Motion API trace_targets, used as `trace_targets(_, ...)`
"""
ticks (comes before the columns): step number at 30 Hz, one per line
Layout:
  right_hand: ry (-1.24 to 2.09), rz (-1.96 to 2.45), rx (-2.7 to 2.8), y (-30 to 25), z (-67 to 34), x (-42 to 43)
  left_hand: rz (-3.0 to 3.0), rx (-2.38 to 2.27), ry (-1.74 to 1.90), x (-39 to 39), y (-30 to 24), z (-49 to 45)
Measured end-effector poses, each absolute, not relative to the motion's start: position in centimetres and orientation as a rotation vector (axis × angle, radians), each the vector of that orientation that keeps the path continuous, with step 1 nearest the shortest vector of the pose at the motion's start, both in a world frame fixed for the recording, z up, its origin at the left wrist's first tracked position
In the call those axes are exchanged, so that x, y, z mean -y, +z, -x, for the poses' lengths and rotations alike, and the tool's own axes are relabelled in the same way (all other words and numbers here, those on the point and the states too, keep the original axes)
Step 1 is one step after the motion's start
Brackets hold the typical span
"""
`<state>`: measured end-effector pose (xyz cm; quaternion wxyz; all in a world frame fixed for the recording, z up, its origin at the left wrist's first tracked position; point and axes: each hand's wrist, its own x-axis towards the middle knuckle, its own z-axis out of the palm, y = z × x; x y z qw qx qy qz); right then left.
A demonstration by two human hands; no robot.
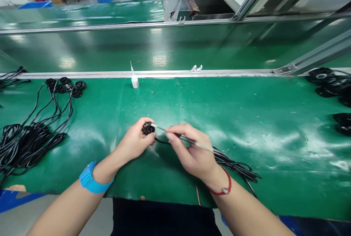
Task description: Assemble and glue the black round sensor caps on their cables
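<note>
Left hand (135, 140) pinches round black part (148, 128). Right hand (193, 149) pinches thin tool (195, 143); pale tip (154, 125) at part's edge, just right of left grip, contact unclear. Step in hand: apparently tool work on part. Next move likely calls for steady left hold, fine tip control.

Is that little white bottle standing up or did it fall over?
Standing up: the white bottle has its base on the green table, and its thin nozzle points upward.
</note>
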<state>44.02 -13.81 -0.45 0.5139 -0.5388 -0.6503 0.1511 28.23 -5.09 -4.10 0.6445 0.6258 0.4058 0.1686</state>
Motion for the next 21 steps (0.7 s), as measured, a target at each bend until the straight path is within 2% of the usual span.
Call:
trace_targets(3,0.35,1.418,1.408,-1.0,-44.6,13.6,-1.293,-0.919,0.397,5.2,-3.9,-28.5)
trace_targets(10,0.461,1.682,1.689,-2.1,-44.7,12.9,-1.18,-0.876,0.444,5.3,-2.3,-28.8)
trace_targets(17,0.972,1.532,1.488,-0.5,-43.7,13.7,-1.234,-0.8,0.554,5.9,-1.5,-28.3)
trace_targets(21,1.044,1.512,1.443,-0.7,-43.5,13.7,-1.227,-0.82,0.544,6.0,-1.2,-28.3)
